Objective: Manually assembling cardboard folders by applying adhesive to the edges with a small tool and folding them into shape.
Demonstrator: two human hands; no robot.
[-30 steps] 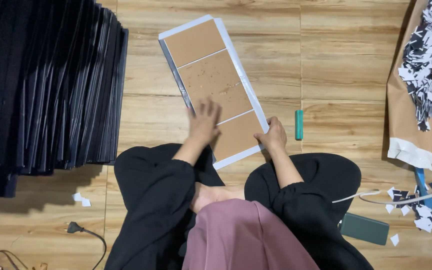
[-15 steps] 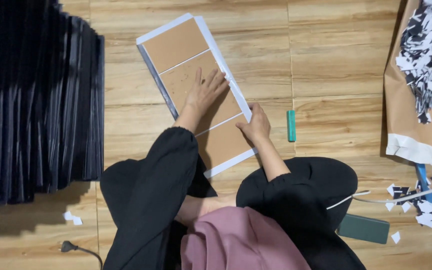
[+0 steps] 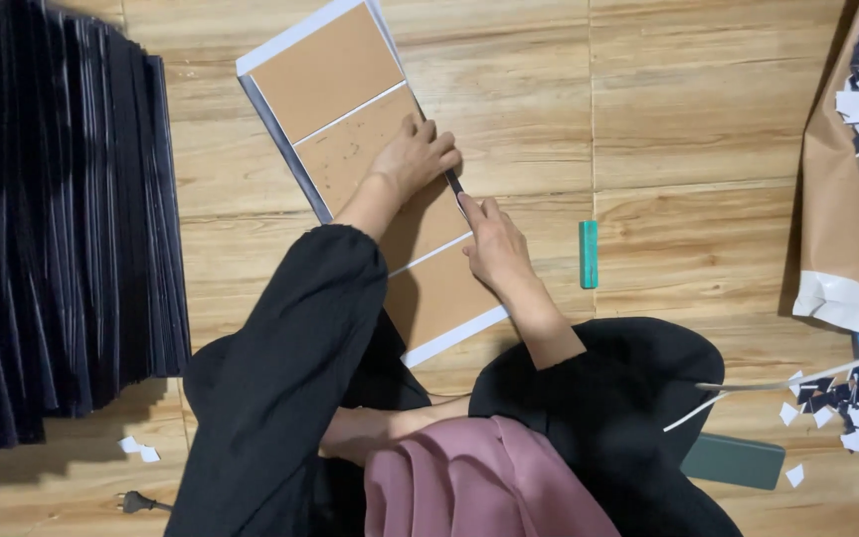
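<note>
Pale wood planks make up the floor [image 3: 698, 119], where a brown board panel [image 3: 350, 109] with white edges lies slanted. The left hand [image 3: 415, 157] presses flat on it, fingers spread; the right hand [image 3: 494, 244] rests at its edge, fingers loosely curled. Dark stacked sheets [image 3: 62, 229] stand left, a teal bar [image 3: 589, 254] right.

Board [image 3: 350, 109]: lower middle panels hidden under left hand [image 3: 412, 159], forearm and black sleeve [image 3: 290, 358]. Fingertips of right hand [image 3: 494, 249] at board's 3 o'clock edge; whether they pinch anything, cannot tell. Dark sheet stack [image 3: 62, 229] cut off at 9 and 12 o'clock. Brown paper bag [image 3: 837, 229] cut off at 3 o'clock. Small floor plug [image 3: 134, 502], cord leaves frame.
</note>
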